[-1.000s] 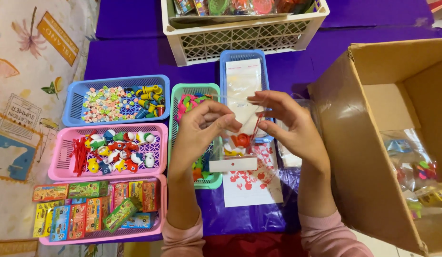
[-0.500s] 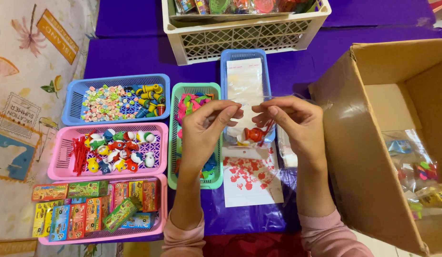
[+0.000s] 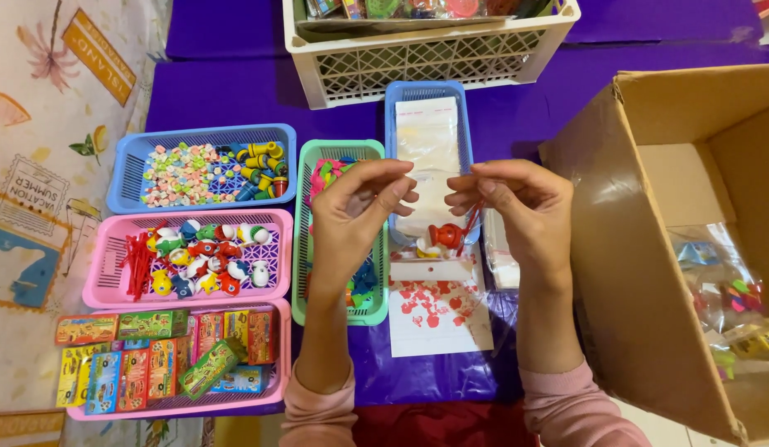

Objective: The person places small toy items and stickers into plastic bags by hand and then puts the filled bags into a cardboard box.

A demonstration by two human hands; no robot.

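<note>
Pinching the clear plastic bag (image 3: pixel 432 217) w/ both hands, you hold it above the blue basket (image 3: pixel 401 99): left hand (image 3: pixel 357 213) & right hand (image 3: pixel 517 207) grip its top edge, small red toy (image 3: pixel 443 235) inside.

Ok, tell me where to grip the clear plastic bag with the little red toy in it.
Pinch the clear plastic bag at its top edge, one corner per side, coming from above as the left hand and right hand do. The small red toy weighs down the bottom, so the bag hangs upright.
</note>
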